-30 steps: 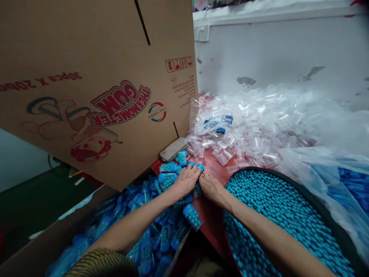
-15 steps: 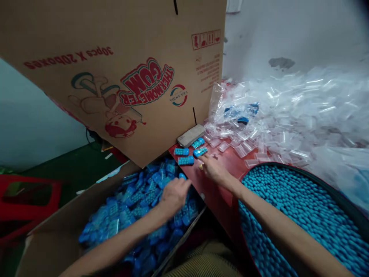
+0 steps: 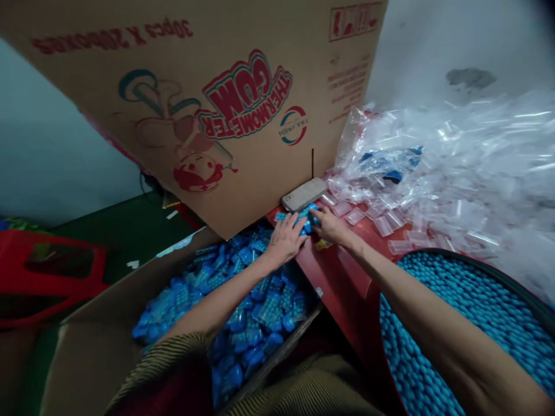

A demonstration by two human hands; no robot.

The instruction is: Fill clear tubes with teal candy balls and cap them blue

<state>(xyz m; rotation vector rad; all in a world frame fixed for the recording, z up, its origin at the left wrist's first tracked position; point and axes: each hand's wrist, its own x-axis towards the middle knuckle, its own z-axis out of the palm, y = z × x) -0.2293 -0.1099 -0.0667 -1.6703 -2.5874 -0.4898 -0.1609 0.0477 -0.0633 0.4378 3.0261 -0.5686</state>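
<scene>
Several small clear containers (image 3: 309, 212) with blue caps, filled with blue balls, are bunched on the red tabletop by the grey slab. My left hand (image 3: 286, 238) curls over them from the left, its fingers partly covering them. From the right, the fingers of my right hand (image 3: 330, 225) close on the same bunch. Just below the right hand lies a small yellow thing (image 3: 321, 245), too blurred to name. A cardboard box (image 3: 91, 323) under my left forearm holds a heap of similar filled blue containers (image 3: 269, 306).
A printed carton flap (image 3: 260, 167) rises behind the hands. The grey slab (image 3: 304, 194) lies at its foot. Empty clear tubes (image 3: 390, 222) and plastic bags (image 3: 477, 156) pile up at right. A large tub (image 3: 481, 267) of blue balls stands under my right forearm. A red stool (image 3: 95, 263) is at left.
My left hand has moved up from over the box to the tabletop containers. The containers, separate before, are now bunched between both hands. The view has shifted.
</scene>
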